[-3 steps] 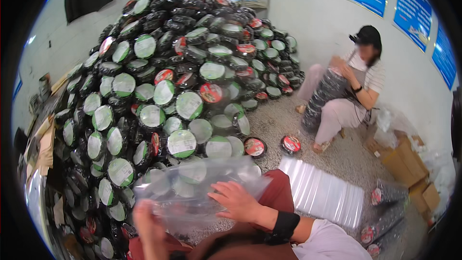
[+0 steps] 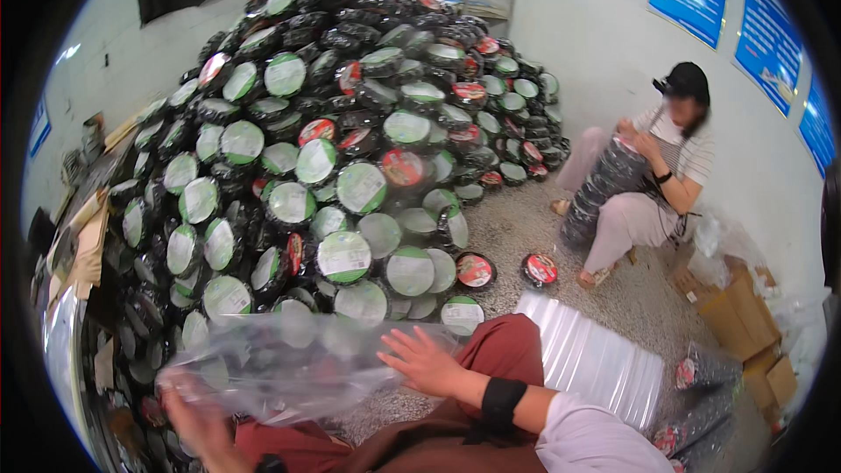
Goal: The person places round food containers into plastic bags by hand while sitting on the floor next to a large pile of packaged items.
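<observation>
A long clear plastic bag (image 2: 289, 368) stretches across my lap. My left hand (image 2: 194, 416), partly smeared by motion, is closed round its left end. At the other end my right hand (image 2: 427, 363) lies against the film with fingers spread; whether any fingertips are inside the bag I cannot tell. Just beyond the bag rises a big heap of round, black, film-wrapped packs (image 2: 344, 257) with green-and-white or red labels. To the right of my knee lies a stack of flat clear bags (image 2: 596, 359).
At the right a co-worker (image 2: 674, 140) sits holding a tall clear bag of stacked packs (image 2: 604, 184). Two loose red-labelled packs (image 2: 539, 270) lie on the floor between us. Filled bags (image 2: 701, 398) and cardboard boxes (image 2: 740, 315) are at the lower right.
My left hand has moved left and slightly down, drawing the bag out longer. My right hand stays at the bag's right end with its fingers spread. The whole view has shifted a little.
</observation>
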The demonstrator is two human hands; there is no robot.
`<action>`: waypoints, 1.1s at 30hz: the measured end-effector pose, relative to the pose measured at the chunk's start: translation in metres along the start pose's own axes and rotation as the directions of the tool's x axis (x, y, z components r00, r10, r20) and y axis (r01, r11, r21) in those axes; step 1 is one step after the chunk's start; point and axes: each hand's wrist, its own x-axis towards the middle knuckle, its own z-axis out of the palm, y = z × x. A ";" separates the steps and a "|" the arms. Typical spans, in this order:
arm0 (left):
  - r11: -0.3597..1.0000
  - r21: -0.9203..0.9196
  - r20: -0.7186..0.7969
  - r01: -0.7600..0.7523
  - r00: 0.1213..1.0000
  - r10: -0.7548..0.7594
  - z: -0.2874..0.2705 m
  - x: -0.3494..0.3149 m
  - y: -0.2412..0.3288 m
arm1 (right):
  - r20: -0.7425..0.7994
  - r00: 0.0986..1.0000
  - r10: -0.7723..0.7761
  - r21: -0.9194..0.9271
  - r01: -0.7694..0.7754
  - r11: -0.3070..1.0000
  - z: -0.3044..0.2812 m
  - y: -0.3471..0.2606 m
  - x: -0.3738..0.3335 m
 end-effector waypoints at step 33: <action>0.731 0.561 -0.148 0.387 0.916 -0.372 0.071 -0.097 -0.123 | 0.241 0.969 0.051 0.928 -0.245 0.282 -0.054 -0.091 0.035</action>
